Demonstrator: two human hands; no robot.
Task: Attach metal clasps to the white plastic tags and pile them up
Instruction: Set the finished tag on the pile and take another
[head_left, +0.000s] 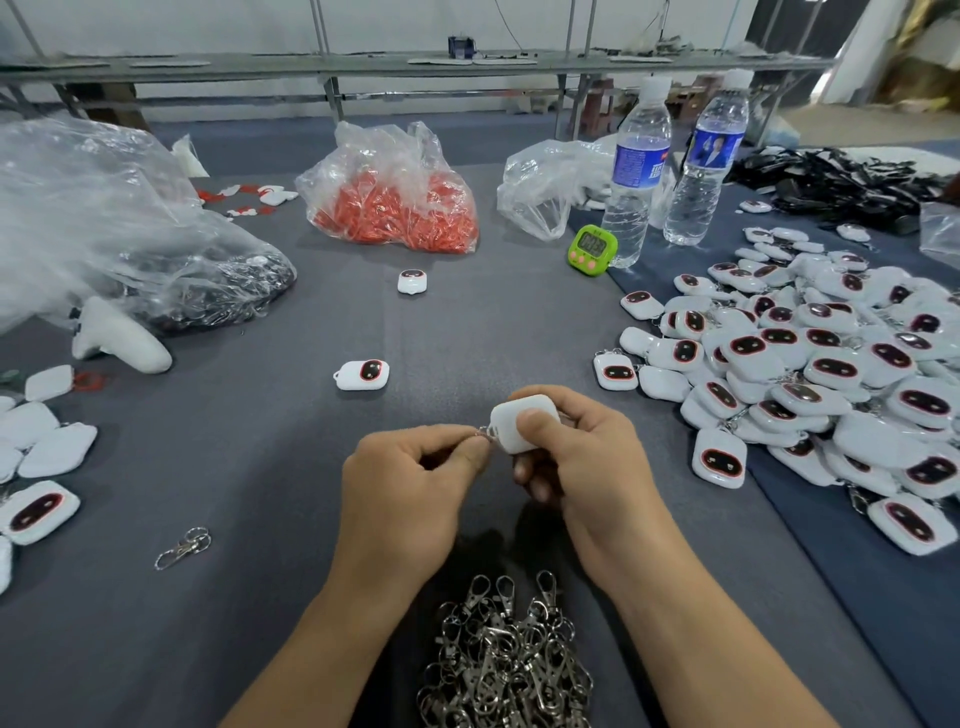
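While my right hand grips a smooth rounded white tag, my left hand pinches a metal clasp touching it

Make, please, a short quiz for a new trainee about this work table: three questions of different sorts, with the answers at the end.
1. True or false: the right hand holds a white rounded plastic tag, and the left hand pinches a small silver metal clasp at the tag's edge.
2. Choose one: the heap of loose silver metal clasps lies A) near the person, between the forearms; B) on the far metal bench; C) on top of the big pile of tags.
3. How many clear plastic water bottles stand by the small green digital timer?
Key: 1 true; 2 A; 3 two.
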